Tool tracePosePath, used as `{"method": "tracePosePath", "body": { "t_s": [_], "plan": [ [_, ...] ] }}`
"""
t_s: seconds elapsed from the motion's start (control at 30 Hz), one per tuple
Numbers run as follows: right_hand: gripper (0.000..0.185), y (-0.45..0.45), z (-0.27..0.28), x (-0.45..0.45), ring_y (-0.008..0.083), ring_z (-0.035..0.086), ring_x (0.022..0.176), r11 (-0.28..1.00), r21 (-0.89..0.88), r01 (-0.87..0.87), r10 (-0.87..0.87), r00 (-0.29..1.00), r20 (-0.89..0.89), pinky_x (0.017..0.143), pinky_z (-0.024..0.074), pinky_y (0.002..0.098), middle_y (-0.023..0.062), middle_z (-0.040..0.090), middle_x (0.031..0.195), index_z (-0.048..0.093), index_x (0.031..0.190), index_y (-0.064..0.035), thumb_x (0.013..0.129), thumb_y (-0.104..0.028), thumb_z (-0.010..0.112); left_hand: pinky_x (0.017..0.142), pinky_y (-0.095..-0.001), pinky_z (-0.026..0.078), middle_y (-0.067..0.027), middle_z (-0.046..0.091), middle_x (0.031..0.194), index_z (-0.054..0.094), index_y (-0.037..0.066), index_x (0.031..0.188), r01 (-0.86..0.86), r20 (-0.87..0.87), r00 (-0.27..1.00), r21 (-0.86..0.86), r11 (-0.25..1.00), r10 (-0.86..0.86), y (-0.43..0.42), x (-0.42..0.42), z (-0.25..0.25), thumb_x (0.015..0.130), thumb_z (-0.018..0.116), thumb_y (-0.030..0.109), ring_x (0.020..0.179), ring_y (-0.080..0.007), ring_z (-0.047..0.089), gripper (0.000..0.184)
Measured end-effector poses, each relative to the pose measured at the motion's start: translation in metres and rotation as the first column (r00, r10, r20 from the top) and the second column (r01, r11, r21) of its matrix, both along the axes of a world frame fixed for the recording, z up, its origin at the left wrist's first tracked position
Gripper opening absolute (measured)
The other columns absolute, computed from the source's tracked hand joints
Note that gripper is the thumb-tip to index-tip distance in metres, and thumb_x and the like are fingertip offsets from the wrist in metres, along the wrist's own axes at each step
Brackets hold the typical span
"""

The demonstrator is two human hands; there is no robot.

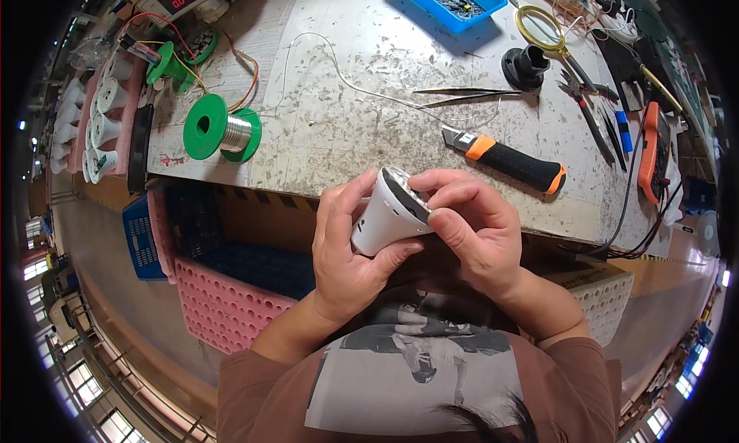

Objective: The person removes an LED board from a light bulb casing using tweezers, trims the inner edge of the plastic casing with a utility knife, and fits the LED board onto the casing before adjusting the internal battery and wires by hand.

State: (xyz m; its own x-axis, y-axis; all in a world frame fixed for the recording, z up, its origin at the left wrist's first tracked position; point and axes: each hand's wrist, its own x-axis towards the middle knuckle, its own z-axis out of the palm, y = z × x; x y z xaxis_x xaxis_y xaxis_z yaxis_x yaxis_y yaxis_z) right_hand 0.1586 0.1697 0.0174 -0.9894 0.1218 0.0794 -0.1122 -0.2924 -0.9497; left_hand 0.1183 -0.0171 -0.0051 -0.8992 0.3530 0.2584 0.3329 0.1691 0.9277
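My left hand [342,239] is wrapped round a white cone-shaped plastic housing [382,221], tilted with its wide end up and to the right. Inside the wide end is a black ring with a pale part in it, whose details are too small to make out. My right hand [481,231] is closed at that wide end, thumb and fingertips on the rim. Whether a small part sits between those fingertips is hidden. Beyond my hands, a utility knife [508,163] with an orange and black handle lies on the worn white bench [339,135].
A green solder spool [206,127] stands left, its wire running across the bench. Tweezers [462,94], a black socket-like part [526,66], a magnifying glass [540,29], pliers [589,116] and an orange multimeter [654,152] lie right. A blue tray [454,20] holds small parts; white housings [108,127] stand left.
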Motion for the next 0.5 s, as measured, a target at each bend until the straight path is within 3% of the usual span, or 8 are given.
{"method": "tracePosePath", "body": {
  "t_s": [0.5],
  "plan": [
    [0.009, 0.0014, -0.007, 0.0009, 0.0181, 0.065, 0.106, 0.994, 0.1, 0.052, -0.049, 0.998, -0.031, 0.094, 0.0512, 0.0324, 0.0116, 0.069, 0.115, 0.068, 0.097, -0.0008, 0.095, -0.004, 0.076, 0.092, -0.0371, 0.055, -0.0154, 0.058, 0.126, 0.054, 0.002, 0.146, -0.039, -0.082, 0.996, -0.047, 0.998, 0.035, 0.003, 0.0018, -0.0012, 0.073, 0.097, 0.025, 0.109, -0.0279, 0.064, 0.088]
  ]
}}
